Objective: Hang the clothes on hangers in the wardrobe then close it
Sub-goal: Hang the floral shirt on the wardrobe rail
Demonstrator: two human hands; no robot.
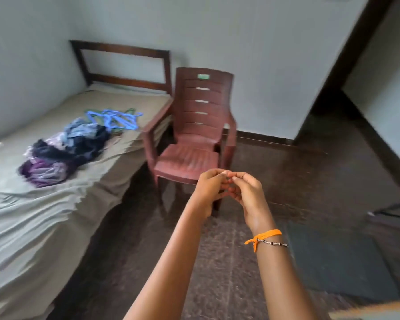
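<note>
Fingers of both hands are loosely curled and meet tip to tip in front of me; nothing is visibly held between them, though the view is too soft to rule out something very small. My left hand and my right hand hover together in the air above the dark floor, in front of the brown plastic chair, and touch no task item.

Clothes lie in a loose heap on the bed to my left, a mix of dark, purple and grey fabric. Blue hangers lie in a tangle just beyond the heap, touching its far edge. I judge they were placed together so each garment can be paired with a hanger on the mattress before carrying.

No garment is on a hanger. No part of the frame can be confirmed as the wardrobe; the dark-framed opening at right is unclear. An orange band and a bead bracelet sit on my right wrist.

Assessment: the task is not yet started; the next reach should go left to the heap.
</note>
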